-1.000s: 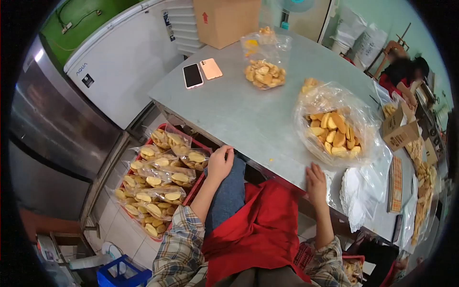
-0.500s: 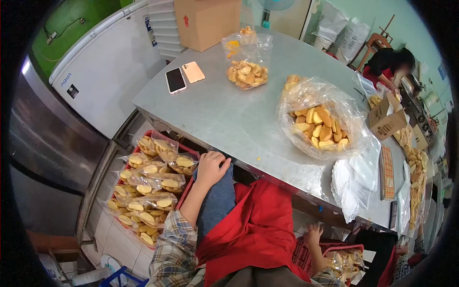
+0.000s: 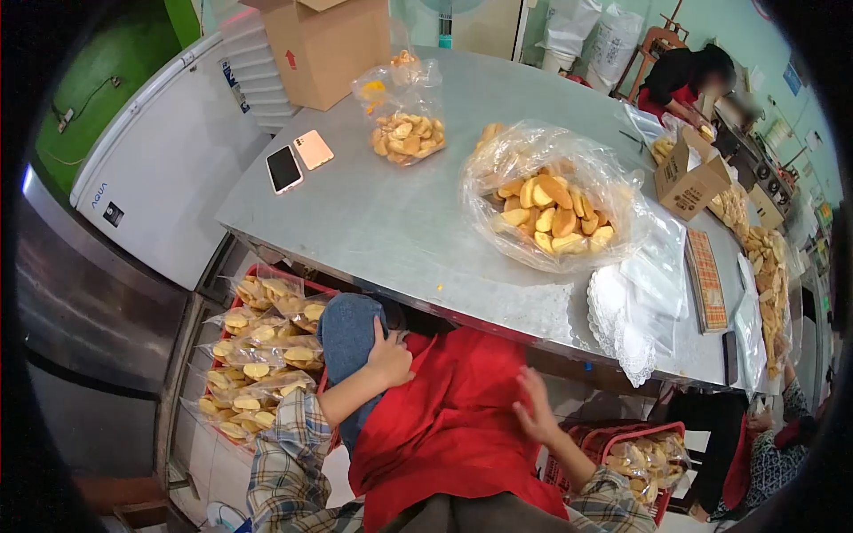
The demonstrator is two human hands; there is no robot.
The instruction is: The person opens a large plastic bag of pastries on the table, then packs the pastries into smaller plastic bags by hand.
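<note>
Head view: a steel table [image 3: 355,231], with the left crate [image 3: 259,269] and right crate [image 3: 579,435] low along its near side.
Both crates are red and heaped with clear packs [image 3: 653,457], so a stray knock might send the top ones sliding off. On the table, a large open bag [image 3: 555,209] of yellow-brown pieces could spill if its loose plastic were tugged; lace doilies [image 3: 613,329] reach the edge, where an upward sweep of the arm might drag them down. The left hand [image 3: 388,357] lies against the denim knee [image 3: 351,329], index finger stretched up; its palm is hidden, so I cannot tell whether it grips cloth. The right hand [image 3: 533,409], blurred, is open and without a load, fingers raised, between the red apron [image 3: 453,400] and the right crate.
</note>
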